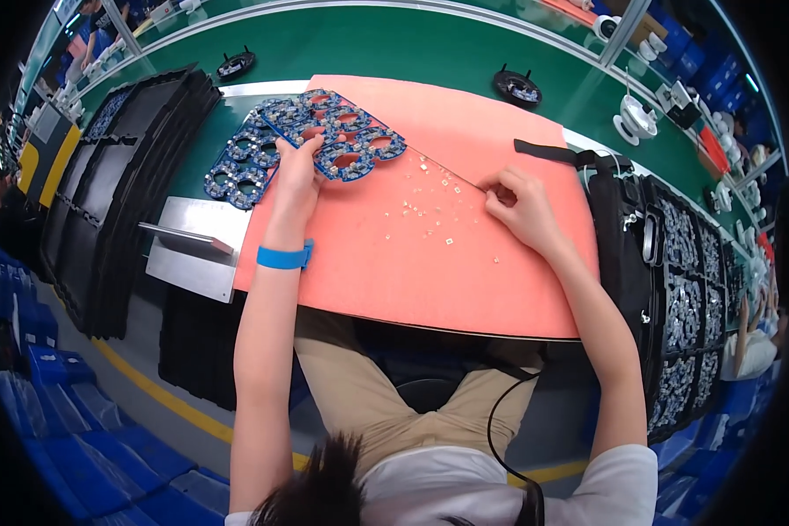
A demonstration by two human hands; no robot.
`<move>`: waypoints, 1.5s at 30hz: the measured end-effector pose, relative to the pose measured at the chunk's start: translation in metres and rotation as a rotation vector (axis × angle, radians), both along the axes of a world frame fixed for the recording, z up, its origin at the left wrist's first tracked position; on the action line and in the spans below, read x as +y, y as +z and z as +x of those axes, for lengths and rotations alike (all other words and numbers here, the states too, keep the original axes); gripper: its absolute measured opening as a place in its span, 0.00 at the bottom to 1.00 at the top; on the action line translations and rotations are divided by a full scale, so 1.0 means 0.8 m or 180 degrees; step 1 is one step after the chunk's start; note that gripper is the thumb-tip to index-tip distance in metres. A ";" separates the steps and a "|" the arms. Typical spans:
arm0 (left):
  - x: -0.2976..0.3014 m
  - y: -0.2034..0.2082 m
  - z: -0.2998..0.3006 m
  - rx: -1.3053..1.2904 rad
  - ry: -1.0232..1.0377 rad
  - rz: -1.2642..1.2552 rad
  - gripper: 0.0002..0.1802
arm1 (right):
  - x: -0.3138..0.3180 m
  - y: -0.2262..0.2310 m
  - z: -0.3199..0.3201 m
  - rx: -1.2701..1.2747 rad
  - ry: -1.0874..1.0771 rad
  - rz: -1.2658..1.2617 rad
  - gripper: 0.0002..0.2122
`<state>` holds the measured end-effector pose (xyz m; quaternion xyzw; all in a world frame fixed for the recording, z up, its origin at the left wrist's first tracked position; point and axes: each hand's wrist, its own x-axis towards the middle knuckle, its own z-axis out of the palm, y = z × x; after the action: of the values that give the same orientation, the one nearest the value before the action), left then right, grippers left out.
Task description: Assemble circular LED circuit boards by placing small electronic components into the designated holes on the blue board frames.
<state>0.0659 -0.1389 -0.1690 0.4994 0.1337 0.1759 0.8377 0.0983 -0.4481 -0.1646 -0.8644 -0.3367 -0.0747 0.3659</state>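
Observation:
My left hand (298, 171) grips a blue circuit board panel (359, 162) with round cut-outs, its thumb and fingers at the panel's near edge. Behind and to the left, another blue board panel (237, 171) lies partly under it. My right hand (517, 206) is closed in a pinch over the pink mat (394, 280). From its fingertips a thin dark strip (447, 167) runs to the panel's right corner; its kind is unclear. Small pale square pieces (425, 210) lie scattered on the mat between the hands.
Stacked black trays (131, 175) stand at the left, beside a metal plate with a handle (193, 250). On the right is a black bag (618, 228) next to trays of small parts (679, 298). Two round black parts (517, 88) sit on the green bench (394, 53).

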 end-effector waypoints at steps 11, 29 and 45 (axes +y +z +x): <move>0.023 -0.018 -0.012 -0.0106 -0.0315 -0.0831 0.11 | -0.006 -0.002 -0.019 0.0022 0.0118 0.0133 0.05; 0.020 -0.010 -0.006 -0.0142 -0.0267 -0.0516 0.19 | -0.013 0.023 -0.022 0.0139 0.0638 -0.0392 0.06; 0.034 -0.025 0.006 -0.0151 -0.0096 -0.1142 0.17 | 0.024 0.006 0.082 -0.0183 0.0203 -0.0174 0.06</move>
<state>0.0710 -0.1114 -0.1890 0.3396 0.1356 0.1484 0.9188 0.1640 -0.4286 -0.1598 -0.8604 -0.3764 -0.0786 0.3345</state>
